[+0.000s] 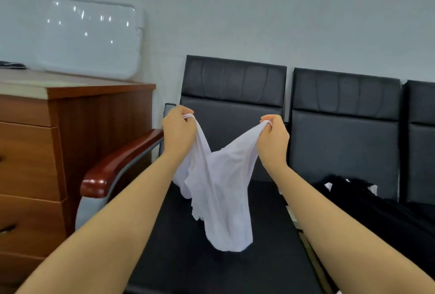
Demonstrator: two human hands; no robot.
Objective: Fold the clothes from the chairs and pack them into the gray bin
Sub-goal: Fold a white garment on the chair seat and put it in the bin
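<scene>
A white garment (219,190) hangs in the air above the seat of a black chair (233,86). My left hand (177,128) pinches one upper corner of it and my right hand (274,138) pinches the other, so the cloth sags in a V between them. Its lower end dangles just over the seat. A black garment (367,202) lies crumpled on the seat of the neighbouring black chair (346,105) to the right. The gray bin is not in view.
A wooden drawer cabinet (47,143) stands at the left, with a translucent plastic lid (91,37) leaning against the wall on top. The near chair has a red-brown wooden armrest (117,164). A third black chair (421,114) shows at the right edge.
</scene>
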